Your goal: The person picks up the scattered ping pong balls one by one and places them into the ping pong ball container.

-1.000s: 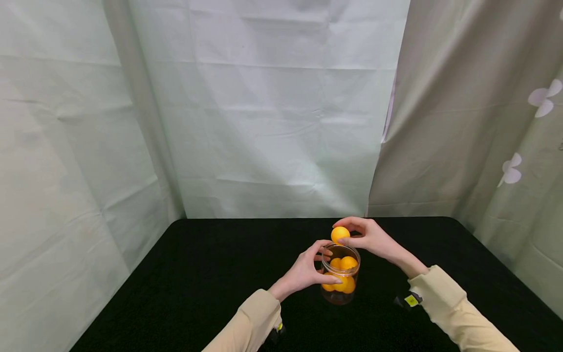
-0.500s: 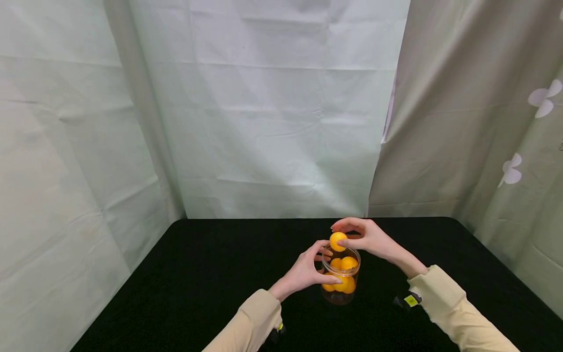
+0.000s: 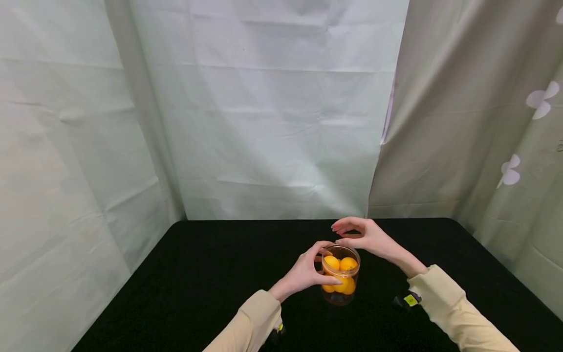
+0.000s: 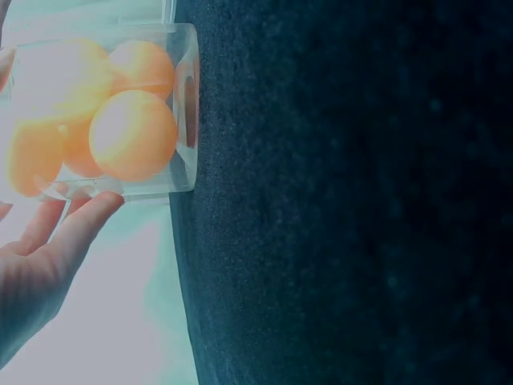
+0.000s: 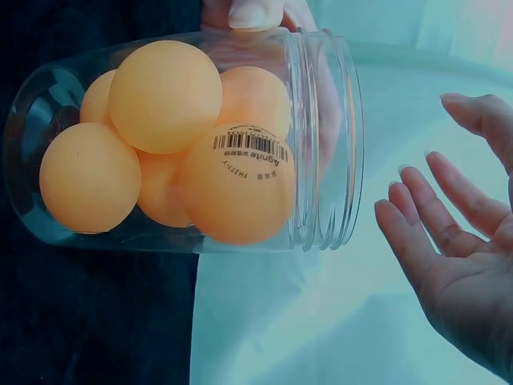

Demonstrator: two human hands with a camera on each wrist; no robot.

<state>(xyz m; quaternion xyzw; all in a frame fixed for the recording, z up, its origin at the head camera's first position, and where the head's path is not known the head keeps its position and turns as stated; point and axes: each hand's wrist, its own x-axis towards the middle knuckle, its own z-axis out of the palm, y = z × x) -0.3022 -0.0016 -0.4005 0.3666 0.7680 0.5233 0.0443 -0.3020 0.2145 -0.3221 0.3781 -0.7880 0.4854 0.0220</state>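
Observation:
A clear plastic jar (image 3: 339,300) with a threaded neck stands upright on the black table, without a lid. Inside lie several orange table tennis balls (image 5: 166,96), one of them printed with a barcode and lettering. My left hand (image 3: 303,270) grips the jar near its rim, thumb on the near side and fingers round the back. Just above the jar's mouth is my right hand (image 3: 365,238), its fingers loosely bent and apart, with nothing between them. In the right wrist view, the right hand's fingertips (image 5: 387,210) are a short way off the rim.
The black table (image 3: 237,274) reaches back to a pale hanging sheet (image 3: 281,122). Beige curtain cloth (image 3: 440,122) with white flower shapes hangs on the right. Each cuffed sleeve (image 3: 440,288) has a small dark device at the wrist.
My right hand has lowered a table tennis ball to the jar's mouth and let go; that ball now lies among the others inside. The left hand has kept its grip on the jar.

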